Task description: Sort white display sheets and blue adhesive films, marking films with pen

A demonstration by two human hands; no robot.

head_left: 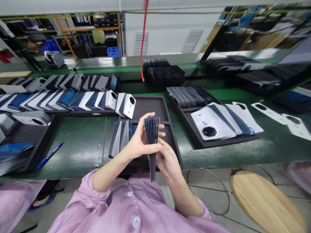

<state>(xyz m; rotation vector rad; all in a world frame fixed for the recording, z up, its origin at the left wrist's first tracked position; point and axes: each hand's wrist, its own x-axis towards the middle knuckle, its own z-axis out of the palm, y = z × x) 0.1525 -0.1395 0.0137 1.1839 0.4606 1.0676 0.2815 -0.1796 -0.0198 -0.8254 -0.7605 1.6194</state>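
Observation:
A fanned stack of thin dark-blue phone back panels [152, 132] stands on edge between my two hands, above the front of a black tray [167, 106]. My left hand [139, 139] wraps round the stack from the left, its thumb across the near side. From the lower right my right hand [168, 158] grips the same stack, its fingers partly hidden behind it. Just left of my left hand, grey and blue panels [119, 137] stand on edge in the tray. Behind them lean white panels [126, 105] with round black camera openings.
Trays of upright panels [92, 100] line the left side. A blue pen [49, 156] lies on the green bench [82, 142]. On the right, white panels [213, 124] rest on another black tray [199, 139]. A red strap [143, 42] hangs overhead; a wooden stool [264, 204] stands at lower right.

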